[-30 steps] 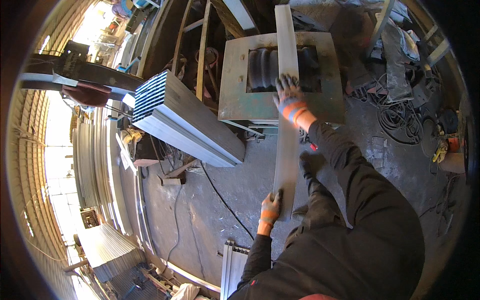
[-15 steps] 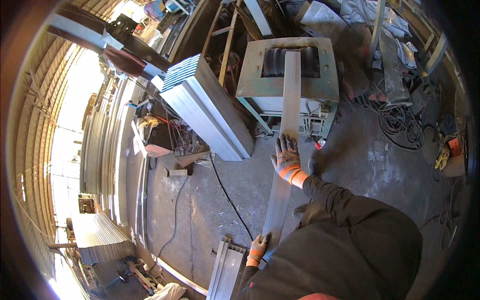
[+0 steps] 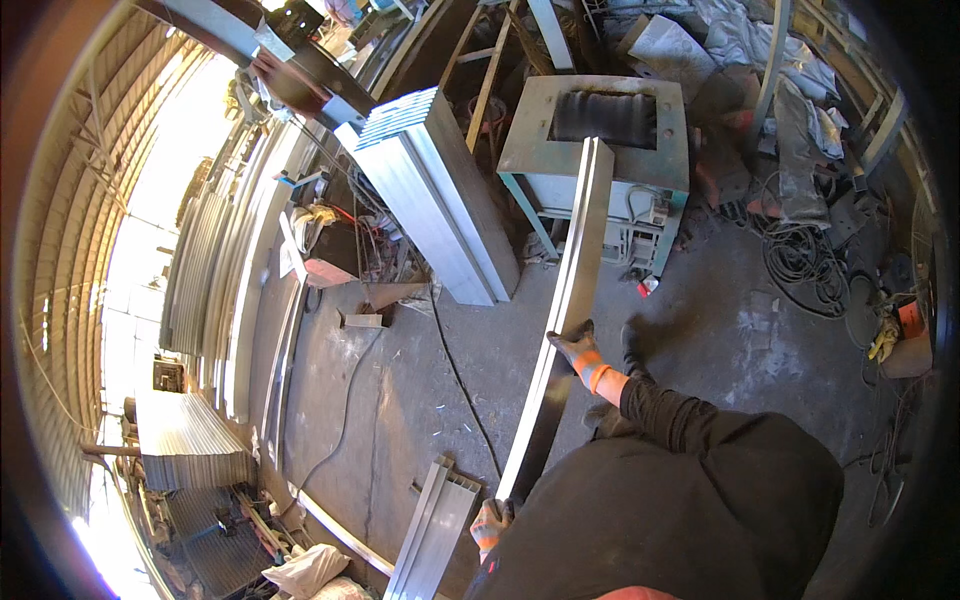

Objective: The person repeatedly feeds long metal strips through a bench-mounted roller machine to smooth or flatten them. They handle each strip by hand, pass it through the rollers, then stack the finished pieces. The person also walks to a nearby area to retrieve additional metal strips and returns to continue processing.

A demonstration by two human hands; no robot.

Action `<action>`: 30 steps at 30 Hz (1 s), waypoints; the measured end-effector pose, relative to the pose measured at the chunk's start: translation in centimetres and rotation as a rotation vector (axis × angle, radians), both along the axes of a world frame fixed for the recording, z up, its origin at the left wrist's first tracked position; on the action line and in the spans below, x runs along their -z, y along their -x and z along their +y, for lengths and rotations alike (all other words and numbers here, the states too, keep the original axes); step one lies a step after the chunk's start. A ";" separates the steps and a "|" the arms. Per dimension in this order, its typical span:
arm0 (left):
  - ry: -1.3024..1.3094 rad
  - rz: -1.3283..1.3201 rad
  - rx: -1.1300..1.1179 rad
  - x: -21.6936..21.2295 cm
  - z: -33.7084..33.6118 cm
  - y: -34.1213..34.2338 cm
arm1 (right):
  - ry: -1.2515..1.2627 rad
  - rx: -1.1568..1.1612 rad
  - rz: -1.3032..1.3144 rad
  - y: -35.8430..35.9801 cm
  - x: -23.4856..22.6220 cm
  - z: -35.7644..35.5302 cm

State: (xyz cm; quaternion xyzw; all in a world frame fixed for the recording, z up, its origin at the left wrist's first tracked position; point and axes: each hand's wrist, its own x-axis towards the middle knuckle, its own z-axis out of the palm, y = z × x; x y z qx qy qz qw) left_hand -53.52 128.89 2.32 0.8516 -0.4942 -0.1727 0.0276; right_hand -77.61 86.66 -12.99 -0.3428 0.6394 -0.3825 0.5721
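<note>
**Two gloved hands on a long metal channel**

The fingers of the right hand, in a grey glove with an orange cuff, are wrapped over the edge of a long, pale grey folded sheet-metal channel, about midway along it. The left hand, gloved the same way, grips the channel's near end, low in the view beside the person's dark sleeve; its fingers are closed on the metal.

The channel runs away from the person, its far end lying on the top of a green steel machine with a dark roller opening. Left of the machine leans a stack of light grey metal profiles. More short grey profiles lie on the concrete floor just left of the near hand, and a black cable trails across it.
</note>
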 end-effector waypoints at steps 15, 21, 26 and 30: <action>0.285 -0.826 0.342 -24.6 -3.9 -15.5 | 1.533 -1.266 1.196 1.4 -30.3 -3.4; 0.350 -1.355 0.561 -50.0 -9.1 -12.9 | 1.435 -1.088 0.853 -7.2 -34.0 -2.4; 1.492 -1.038 0.237 -50.2 -10.9 -10.8 | 1.240 -0.894 0.172 -9.2 -34.8 -1.3; 0.990 -0.299 0.007 -29.1 -18.0 -10.4 | 0.980 -0.679 -0.196 -5.6 -35.5 -4.6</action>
